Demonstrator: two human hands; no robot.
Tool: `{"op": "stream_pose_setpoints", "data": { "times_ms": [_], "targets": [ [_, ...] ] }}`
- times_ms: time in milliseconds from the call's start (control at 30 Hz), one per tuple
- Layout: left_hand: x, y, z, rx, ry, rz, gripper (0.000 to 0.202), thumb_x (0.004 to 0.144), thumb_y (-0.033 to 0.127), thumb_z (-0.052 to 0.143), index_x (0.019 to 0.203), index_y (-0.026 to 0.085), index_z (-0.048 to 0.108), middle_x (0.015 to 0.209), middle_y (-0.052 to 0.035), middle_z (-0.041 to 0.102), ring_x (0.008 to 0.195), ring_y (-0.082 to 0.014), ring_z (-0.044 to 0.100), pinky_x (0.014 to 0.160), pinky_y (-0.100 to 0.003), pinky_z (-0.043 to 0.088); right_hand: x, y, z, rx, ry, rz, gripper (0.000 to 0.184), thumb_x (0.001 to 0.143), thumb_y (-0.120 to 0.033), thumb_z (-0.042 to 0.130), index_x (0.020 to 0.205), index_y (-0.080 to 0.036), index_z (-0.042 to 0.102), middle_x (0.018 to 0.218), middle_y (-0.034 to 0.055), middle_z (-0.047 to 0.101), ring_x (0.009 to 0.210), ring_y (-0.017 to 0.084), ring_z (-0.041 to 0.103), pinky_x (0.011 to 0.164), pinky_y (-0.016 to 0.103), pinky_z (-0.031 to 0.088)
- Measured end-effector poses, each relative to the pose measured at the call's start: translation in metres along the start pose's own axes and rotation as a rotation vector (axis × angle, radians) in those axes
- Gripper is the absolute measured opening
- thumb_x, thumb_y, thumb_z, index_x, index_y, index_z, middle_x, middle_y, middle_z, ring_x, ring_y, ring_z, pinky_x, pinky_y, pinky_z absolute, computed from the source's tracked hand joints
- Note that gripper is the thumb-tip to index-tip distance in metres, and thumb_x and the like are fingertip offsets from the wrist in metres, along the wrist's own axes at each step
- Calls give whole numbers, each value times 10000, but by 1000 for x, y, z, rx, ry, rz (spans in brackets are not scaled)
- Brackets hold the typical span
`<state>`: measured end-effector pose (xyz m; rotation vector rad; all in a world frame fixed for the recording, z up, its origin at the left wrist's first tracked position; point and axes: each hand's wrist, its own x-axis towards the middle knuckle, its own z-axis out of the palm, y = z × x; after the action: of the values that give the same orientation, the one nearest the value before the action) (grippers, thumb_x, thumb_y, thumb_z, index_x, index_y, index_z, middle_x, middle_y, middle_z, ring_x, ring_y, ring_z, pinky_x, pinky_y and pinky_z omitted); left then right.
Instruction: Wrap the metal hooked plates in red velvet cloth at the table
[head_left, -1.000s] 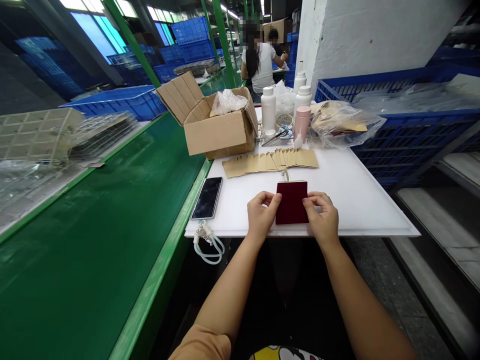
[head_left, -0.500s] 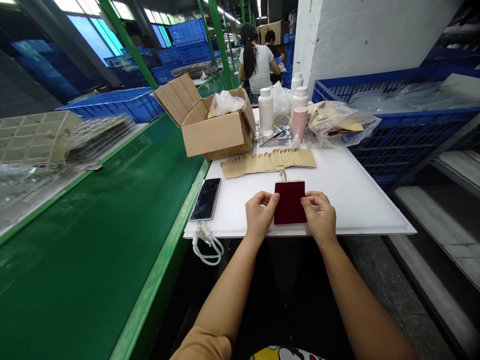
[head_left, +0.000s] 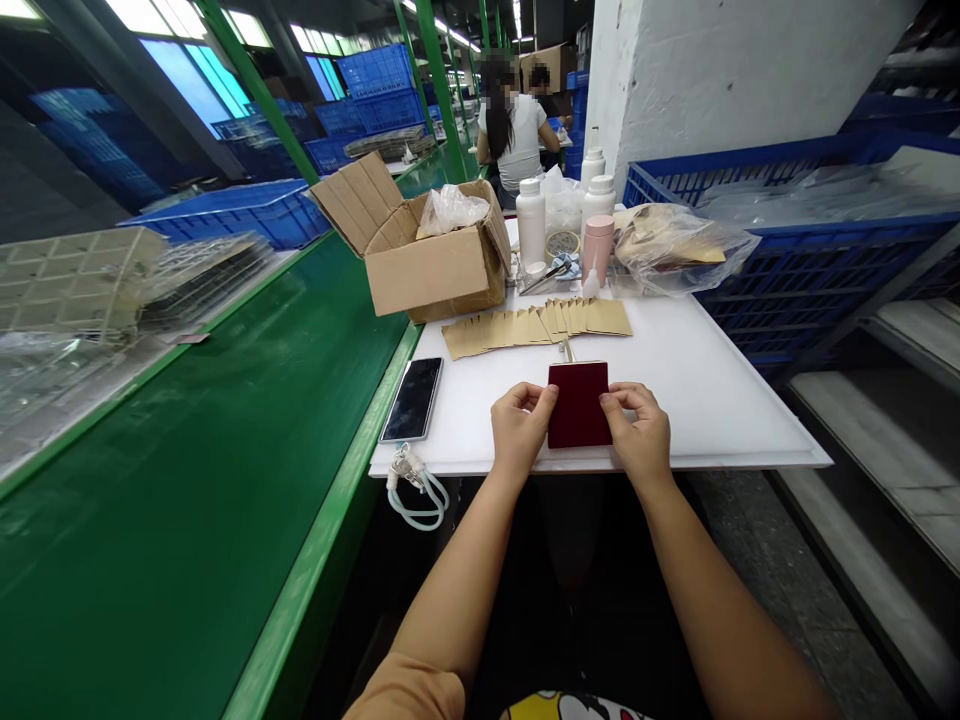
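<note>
One dark-red panel (head_left: pixel 579 405), right of centre: left hand (head_left: pixel 521 425) and right hand (head_left: pixel 639 428) are gripping its opposite edges. Tan cards (head_left: pixel 536 326), overlapping beyond count, are lying above. Three tall white bottles (head_left: pixel 532 225) are standing upper right of centre. One open carton (head_left: pixel 427 272), upper centre, is holding clear plastic (head_left: pixel 454 208).

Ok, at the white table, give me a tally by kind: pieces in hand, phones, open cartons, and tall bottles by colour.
Dark red piece, held between left hand and right hand: 1
Phone: 1
Open carton: 1
Tall white bottles: 3
Tall pink bottle: 1
Total: 7
</note>
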<state>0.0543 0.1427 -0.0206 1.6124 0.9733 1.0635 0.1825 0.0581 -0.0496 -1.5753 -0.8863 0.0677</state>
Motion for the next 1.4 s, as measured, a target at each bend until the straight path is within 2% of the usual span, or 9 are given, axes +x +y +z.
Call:
{"op": "stream_pose_setpoints", "data": {
  "times_ms": [500,733,933,1133,1300,1400],
  "targets": [
    [2,1,0,27,-4,-26,348,774,467,639,617,161,583,584,10,567,551,-101,478,554,-219,383,0,0,1,3,15,-5,231,825,-376,581,669,-209,618,895,36,651,865,193,576,831,357,446],
    [8,11,-2,266,11,-48,439,772,548,601,534,186,528,506,21,525,493,-111,455,503,-234,311,3,-3,3,23,55,8,244,811,-370,609,635,-201,620,829,33,654,827,187,604,807,340,455],
    [11,26,-7,441,20,-48,454,748,576,604,486,209,546,506,-9,566,460,-142,432,498,-261,237,6,-2,8,-39,120,-31,280,802,-369,622,577,-205,602,745,19,658,737,178,609,758,331,458],
    [15,38,-12,545,-32,-127,479,748,580,585,444,212,544,480,-50,573,463,-177,478,532,-283,272,7,-8,13,-94,178,-57,306,796,-361,624,542,-196,578,697,17,655,706,178,605,763,335,442],
    [20,53,-17,679,-172,-183,451,785,527,512,474,207,576,513,-43,626,533,-193,541,581,-289,336,5,-12,15,-115,201,-30,314,791,-375,619,543,-187,574,700,13,653,716,177,605,799,339,414],
    [23,59,-19,752,-218,-201,417,784,499,490,507,211,607,564,-36,658,596,-205,575,607,-295,363,5,-14,17,-105,204,-18,315,789,-384,612,547,-186,574,696,13,652,705,175,601,799,338,405]
  ]
}}
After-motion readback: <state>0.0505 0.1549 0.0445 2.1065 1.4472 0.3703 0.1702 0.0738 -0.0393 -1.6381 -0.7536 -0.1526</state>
